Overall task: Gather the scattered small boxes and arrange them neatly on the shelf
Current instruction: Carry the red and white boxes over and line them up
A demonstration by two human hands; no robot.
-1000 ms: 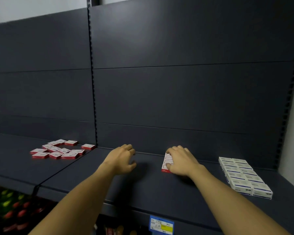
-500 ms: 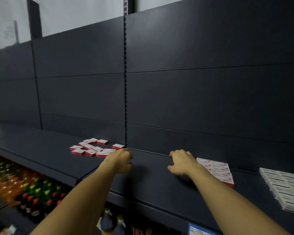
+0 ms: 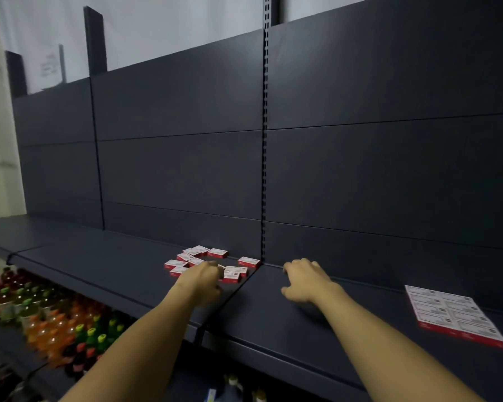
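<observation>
The left hand [image 3: 202, 281] reaches over the scattered small boxes [image 3: 212, 264] with fingers curled, grip hidden; the right hand [image 3: 304, 281] hovers loosely curled, holding nothing. Both are above a dark shelf [image 3: 273, 320]. Arranged boxes [image 3: 453, 313] lie far right of the hands, bottles [image 3: 55, 323] below left.

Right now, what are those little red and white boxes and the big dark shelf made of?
The scattered small boxes look like thin printed cardboard: sharp folded edges, white labelled tops, red sides. The shelf seems to be metal with a matte dark grey coat: flat panels with a soft sheen, and a slotted upright post behind it. I can't be certain from looks alone.
</observation>
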